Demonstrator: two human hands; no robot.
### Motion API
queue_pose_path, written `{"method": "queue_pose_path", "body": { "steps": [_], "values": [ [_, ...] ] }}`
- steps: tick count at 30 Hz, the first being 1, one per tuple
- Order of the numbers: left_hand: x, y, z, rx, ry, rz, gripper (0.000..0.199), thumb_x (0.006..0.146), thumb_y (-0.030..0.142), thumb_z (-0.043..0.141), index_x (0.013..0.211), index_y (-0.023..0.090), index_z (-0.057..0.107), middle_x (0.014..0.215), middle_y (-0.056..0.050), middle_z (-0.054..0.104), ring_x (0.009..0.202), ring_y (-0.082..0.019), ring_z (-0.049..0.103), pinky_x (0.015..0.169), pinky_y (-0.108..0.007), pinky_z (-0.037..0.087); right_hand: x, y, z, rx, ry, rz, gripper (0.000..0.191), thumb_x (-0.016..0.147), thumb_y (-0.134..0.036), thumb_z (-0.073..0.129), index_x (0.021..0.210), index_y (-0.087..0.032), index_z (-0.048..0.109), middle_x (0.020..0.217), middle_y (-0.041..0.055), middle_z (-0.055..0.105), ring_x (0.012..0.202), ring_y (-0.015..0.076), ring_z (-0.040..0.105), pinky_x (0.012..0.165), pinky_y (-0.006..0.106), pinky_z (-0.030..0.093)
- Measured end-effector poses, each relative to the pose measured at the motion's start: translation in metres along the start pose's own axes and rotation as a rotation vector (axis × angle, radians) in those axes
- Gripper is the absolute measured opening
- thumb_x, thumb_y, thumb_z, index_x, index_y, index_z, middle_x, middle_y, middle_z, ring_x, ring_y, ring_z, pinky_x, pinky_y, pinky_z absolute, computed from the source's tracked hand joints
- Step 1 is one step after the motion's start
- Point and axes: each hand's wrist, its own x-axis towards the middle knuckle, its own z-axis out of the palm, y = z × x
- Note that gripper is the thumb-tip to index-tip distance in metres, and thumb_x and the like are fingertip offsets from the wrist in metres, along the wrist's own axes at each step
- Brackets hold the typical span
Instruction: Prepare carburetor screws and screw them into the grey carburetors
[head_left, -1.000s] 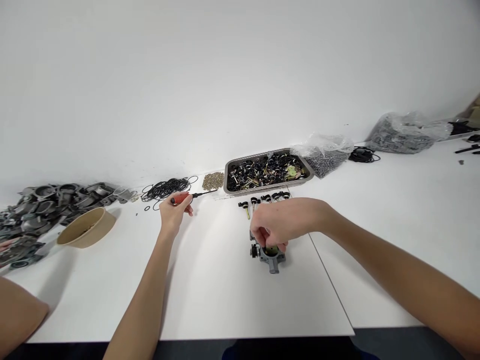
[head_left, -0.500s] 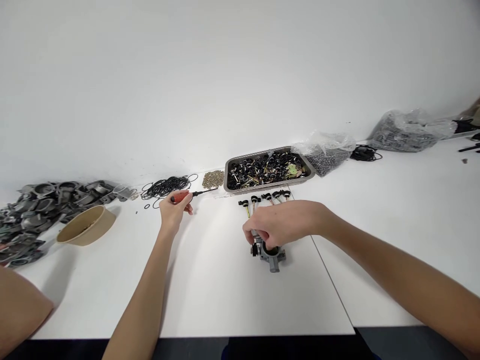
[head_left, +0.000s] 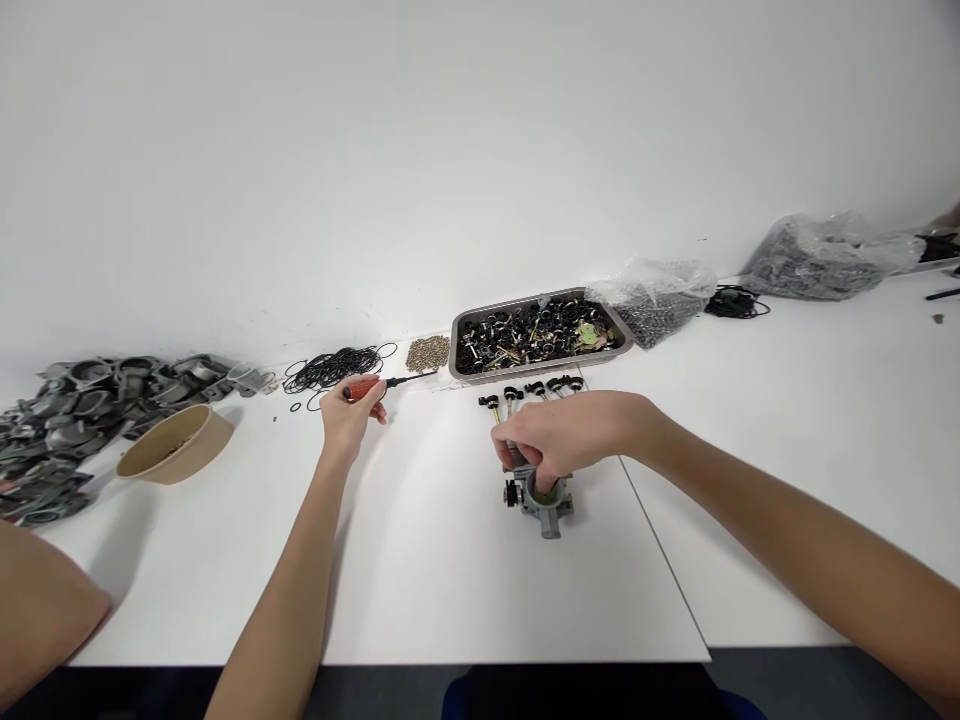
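Note:
My left hand (head_left: 347,425) is closed round the red handle of a screwdriver (head_left: 365,388), whose dark shaft points right towards a pile of small brass pieces (head_left: 428,353). My right hand (head_left: 559,435) is over a grey metal part (head_left: 550,520) on the white table, with a finger in its round bore. Something greenish shows inside the bore under that fingertip. A black fitting (head_left: 512,493) sticks out at the part's left side. Just beyond my right hand lies a row of several black-capped pieces with thin rods (head_left: 536,388).
A metal tray (head_left: 540,374) of mixed parts stands by the wall. Black rings (head_left: 334,370), a tan bowl (head_left: 214,437) and piled grey castings (head_left: 90,405) are left; plastic bags (head_left: 660,300) are right. Another person's arm (head_left: 49,610) is at the lower left.
The fingers of my right hand have shifted slightly, so more of the bore and the greenish piece in it shows. My left hand still holds the screwdriver in nearly the same place.

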Motion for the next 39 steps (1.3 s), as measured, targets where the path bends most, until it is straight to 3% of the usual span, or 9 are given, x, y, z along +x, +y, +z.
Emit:
{"method": "queue_pose_path", "body": {
  "steps": [10, 18, 30, 36, 39],
  "values": [
    [0.0, 0.004, -0.003, 0.022, 0.023, 0.023, 0.032, 0.066, 0.034, 0.077, 0.088, 0.013, 0.068, 0.063, 0.0, 0.06, 0.042, -0.012, 0.055, 0.04, -0.027, 0.049, 0.0, -0.003, 0.003, -0.026, 0.005, 0.047, 0.018, 0.069, -0.023, 0.067, 0.084, -0.022, 0.058, 0.098, 0.0003, 0.061, 0.075, 0.0158, 0.057, 0.05, 0.025, 0.033],
    [0.0, 0.014, -0.005, -0.033, 0.121, 0.048, 0.026, 0.065, 0.031, 0.076, 0.081, 0.012, 0.067, 0.062, 0.0, 0.06, 0.041, -0.011, 0.054, 0.039, -0.027, 0.048, 0.001, -0.003, 0.002, -0.042, 0.019, 0.029, 0.017, 0.07, -0.023, 0.069, 0.082, -0.022, 0.058, 0.094, 0.0011, 0.062, 0.074, 0.0159, 0.056, 0.051, 0.025, 0.031],
    [0.003, 0.019, -0.013, -0.226, 0.151, 0.021, 0.027, 0.065, 0.032, 0.079, 0.077, 0.013, 0.064, 0.066, 0.0, 0.06, 0.042, -0.012, 0.055, 0.04, -0.026, 0.045, 0.007, 0.0, 0.004, -0.03, 0.012, -0.034, 0.016, 0.069, -0.023, 0.07, 0.08, -0.021, 0.058, 0.092, 0.0005, 0.062, 0.071, 0.0142, 0.055, 0.051, 0.025, 0.031],
    [0.004, 0.018, -0.016, -0.3, 0.133, -0.012, 0.026, 0.063, 0.029, 0.08, 0.074, 0.012, 0.062, 0.062, 0.001, 0.058, 0.043, -0.011, 0.054, 0.04, -0.026, 0.045, 0.009, 0.009, -0.001, 0.009, -0.025, -0.097, 0.02, 0.07, -0.027, 0.072, 0.085, -0.021, 0.061, 0.089, 0.0, 0.063, 0.069, 0.0131, 0.055, 0.051, 0.024, 0.034],
    [0.003, 0.024, -0.015, -0.426, 0.13, -0.031, 0.025, 0.062, 0.026, 0.08, 0.069, 0.013, 0.061, 0.062, 0.001, 0.057, 0.047, -0.012, 0.054, 0.039, -0.027, 0.043, 0.009, 0.019, -0.008, 0.17, -0.073, -0.188, 0.028, 0.076, -0.039, 0.07, 0.096, -0.02, 0.063, 0.09, 0.0014, 0.065, 0.068, 0.0129, 0.059, 0.055, 0.025, 0.04]
  ]
}}
